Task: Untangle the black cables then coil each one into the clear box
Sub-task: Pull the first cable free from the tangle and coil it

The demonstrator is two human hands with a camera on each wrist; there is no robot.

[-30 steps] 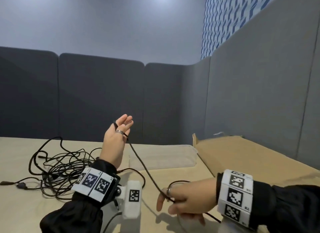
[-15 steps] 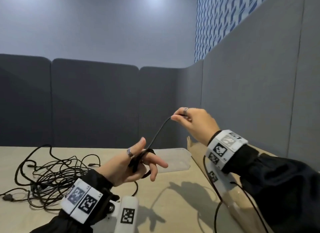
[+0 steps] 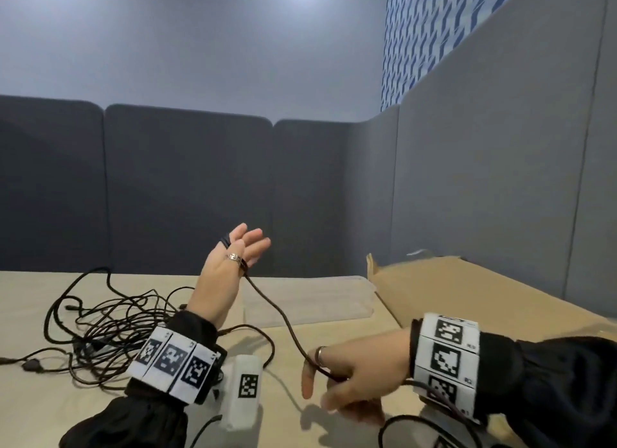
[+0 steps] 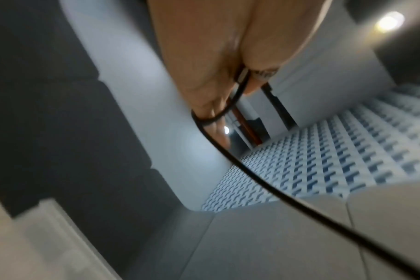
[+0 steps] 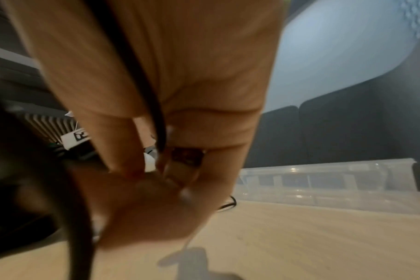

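Observation:
My left hand is raised over the table, fingers straight, with a black cable looped round them. In the left wrist view the thumb of the left hand pins the cable's plug, and the cable runs off to the lower right. The strand slopes down to my right hand, which grips it low near the table's front. Up close, the cable crosses the palm of the right hand. A tangled pile of black cables lies at the left. The clear box stands behind the strand.
A cardboard box lies to the right of the clear box. A white tagged block hangs at my left wrist. Grey padded panels wall the table at the back and right. More slack cable curls under my right wrist.
Half a second ago my right hand held the cable high and my left hand was low. Now the left hand is up and the right hand has swung down to the table.

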